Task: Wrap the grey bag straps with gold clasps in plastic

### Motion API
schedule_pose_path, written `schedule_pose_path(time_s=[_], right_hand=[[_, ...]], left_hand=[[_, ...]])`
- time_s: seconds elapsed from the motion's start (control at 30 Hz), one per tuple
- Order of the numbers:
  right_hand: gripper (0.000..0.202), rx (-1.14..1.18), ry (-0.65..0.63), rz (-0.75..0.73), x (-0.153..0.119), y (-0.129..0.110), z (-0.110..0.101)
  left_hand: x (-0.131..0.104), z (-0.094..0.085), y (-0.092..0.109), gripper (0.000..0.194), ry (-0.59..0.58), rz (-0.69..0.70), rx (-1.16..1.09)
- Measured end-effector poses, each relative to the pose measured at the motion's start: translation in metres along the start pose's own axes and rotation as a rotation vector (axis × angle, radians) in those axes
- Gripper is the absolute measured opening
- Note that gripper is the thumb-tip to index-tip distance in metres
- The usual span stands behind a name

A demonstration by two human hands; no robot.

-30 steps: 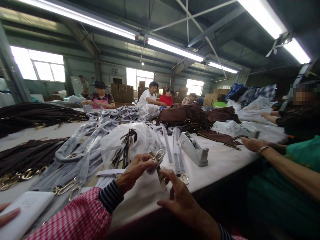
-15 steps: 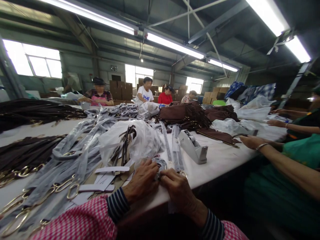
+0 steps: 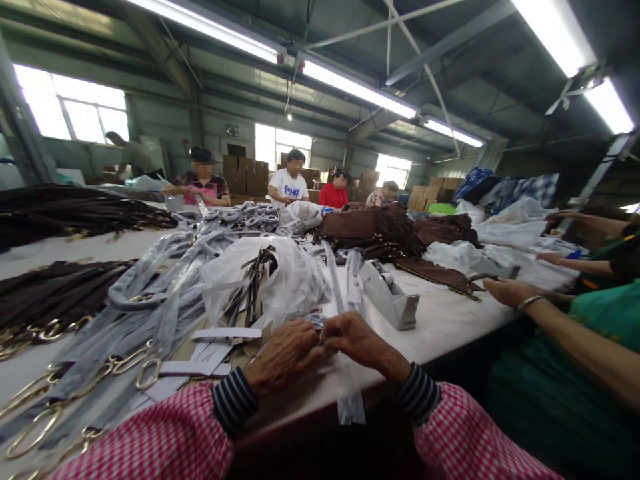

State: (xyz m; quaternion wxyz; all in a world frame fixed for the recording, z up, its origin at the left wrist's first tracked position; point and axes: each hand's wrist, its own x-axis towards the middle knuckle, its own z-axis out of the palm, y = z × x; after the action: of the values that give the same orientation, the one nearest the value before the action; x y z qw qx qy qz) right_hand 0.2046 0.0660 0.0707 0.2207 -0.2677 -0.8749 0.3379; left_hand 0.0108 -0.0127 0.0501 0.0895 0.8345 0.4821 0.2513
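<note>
Curves the left hand (image 3: 287,352) palm-down over the table's (image 3: 425,343) near edge, fingertips meeting those of the right hand (image 3: 356,340). Draws the right thumb and fingertips narrow; cannot tell the thing between, if any. Hides the left grip under its fingers; cannot tell it wide or narrow. Shows a coiled grey strap (image 3: 316,320) on the table, just beyond both hands and partly covered by them. Hangs a clear plastic strip (image 3: 351,403) below the right hand, past the near edge.

Has a grey tape dispenser (image 3: 389,297) to the right, a white plastic bag (image 3: 295,283) beyond the left hand, and white paper strips (image 3: 225,332) near left. Spreads plastic-wrapped grey straps (image 3: 175,303) across the left, brown bags (image 3: 350,223) piled on the far side. Includes a person in green (image 3: 605,307) at right.
</note>
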Motion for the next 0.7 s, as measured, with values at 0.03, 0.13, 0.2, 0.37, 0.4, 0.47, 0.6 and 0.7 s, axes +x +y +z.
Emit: schedule_pose_path(time_s=[0.03, 0.13, 0.2, 0.37, 0.4, 0.47, 0.6, 0.7], right_hand=[[0.011, 0.024, -0.016, 0.01, 0.003, 0.001, -0.001], [0.007, 0.076, -0.044, 0.025, 0.005, 0.004, -0.002], [0.007, 0.119, -0.044, 0.042, 0.004, 0.005, -0.002], [0.006, 0.204, -0.036, 0.093, 0.005, 0.01, 0.001], [0.008, 0.217, -0.033, 0.106, 0.006, 0.011, 0.001], [0.011, 0.241, -0.026, 0.138, 0.009, 0.014, 0.003], [0.012, 0.286, -0.028, 0.19, 0.014, 0.015, 0.006], [0.012, 0.319, -0.049, 0.202, 0.016, 0.012, 0.005]], left_hand=[[0.001, -0.002, 0.0, 0.035, 0.002, -0.016, -0.05], [0.006, -0.008, -0.003, 0.035, 0.018, -0.075, -0.135], [0.01, -0.012, -0.006, 0.029, 0.018, -0.094, -0.148], [0.02, -0.015, -0.01, 0.017, -0.008, -0.11, -0.222], [0.022, -0.014, -0.01, 0.018, -0.005, -0.12, -0.231], [0.022, -0.011, -0.009, 0.015, 0.021, -0.148, -0.235], [0.018, -0.005, -0.006, 0.009, 0.142, -0.203, -0.248], [0.015, -0.002, -0.003, 0.028, 0.228, -0.234, -0.312]])
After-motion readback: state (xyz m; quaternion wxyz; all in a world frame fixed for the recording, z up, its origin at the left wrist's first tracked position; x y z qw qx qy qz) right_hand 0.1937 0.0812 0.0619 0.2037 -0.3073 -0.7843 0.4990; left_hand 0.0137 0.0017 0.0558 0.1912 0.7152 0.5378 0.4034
